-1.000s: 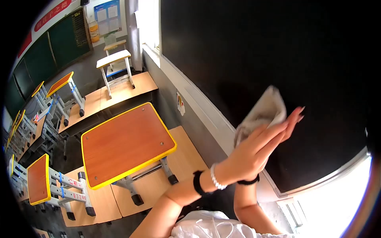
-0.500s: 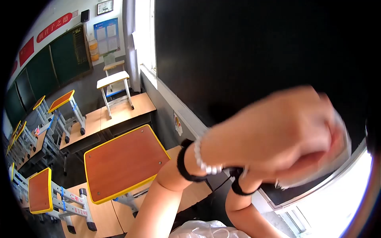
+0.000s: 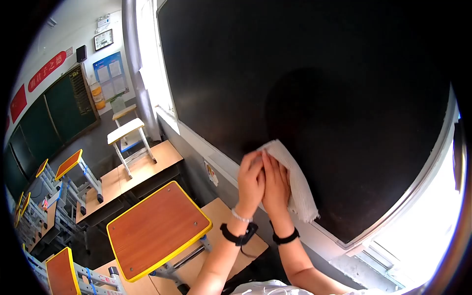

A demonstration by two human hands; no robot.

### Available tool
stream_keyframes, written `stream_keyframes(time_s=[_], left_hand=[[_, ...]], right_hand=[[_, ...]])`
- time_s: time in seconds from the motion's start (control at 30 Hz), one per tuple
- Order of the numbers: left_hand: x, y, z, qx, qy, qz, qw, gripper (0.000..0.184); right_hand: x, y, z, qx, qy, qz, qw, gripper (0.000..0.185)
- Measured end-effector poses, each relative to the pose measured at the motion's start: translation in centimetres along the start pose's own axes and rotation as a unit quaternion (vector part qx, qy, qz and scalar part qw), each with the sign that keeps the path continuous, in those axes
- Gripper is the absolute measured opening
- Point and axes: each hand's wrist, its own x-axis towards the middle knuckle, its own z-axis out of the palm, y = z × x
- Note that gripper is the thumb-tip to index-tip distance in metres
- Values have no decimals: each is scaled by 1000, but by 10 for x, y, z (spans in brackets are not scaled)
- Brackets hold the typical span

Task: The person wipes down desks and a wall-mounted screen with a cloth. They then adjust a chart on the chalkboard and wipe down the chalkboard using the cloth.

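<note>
A pale, folded cloth [image 3: 301, 189] lies against the lower part of the large black board [image 3: 364, 123]. My right hand [image 3: 277, 184], a black band on its wrist, presses on the cloth with fingers together. Beside it and touching it, my left hand [image 3: 251, 179] has curled fingers at the cloth's upper left corner. A white beaded bracelet and a black band circle my left wrist. The cloth's right half sticks out past my right hand, its lower edge frayed.
Below left, an upturned stool with an orange-brown seat [image 3: 160, 228] rests on a wooden desk [image 3: 216, 211]. More stools on desks [image 3: 150, 164] stand farther left. A pale ledge [image 3: 211, 152] runs under the board. Bright window light enters at right.
The view has tilted and shifted right. My left hand, raised and blurred with the cloth half a second ago, is now lower beside my right hand, with the cloth spread against the board.
</note>
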Motion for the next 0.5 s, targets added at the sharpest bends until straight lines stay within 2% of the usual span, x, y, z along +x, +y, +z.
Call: stream_keyframes(time_s=[0.03,0.1,0.2,0.27,0.33,0.37,0.43,0.5], left_hand=[[-8,8,1,-44,5,-34,998,23],[-6,31,3,-87,27,-43,995,22],[27,61,-3,-128,37,59,989,23],[52,85,-6,-134,51,133,981,25],[59,91,6,-129,114,152,973,24],[58,91,3,-107,106,146,978,35],[43,78,-4,12,113,144,983,45],[12,57,-4,62,65,79,993,44]], right_hand=[[-9,-1,-4,1,-4,32,999,52],[-3,-2,-12,-28,-11,82,996,54],[22,3,-21,-53,151,17,987,53],[5,1,-36,-16,174,-14,984,53],[-33,1,-49,24,135,-26,990,53],[-54,2,-54,39,105,-31,993,53],[-86,0,-52,65,21,-38,997,54],[-99,-9,-41,98,-65,-49,992,54]])
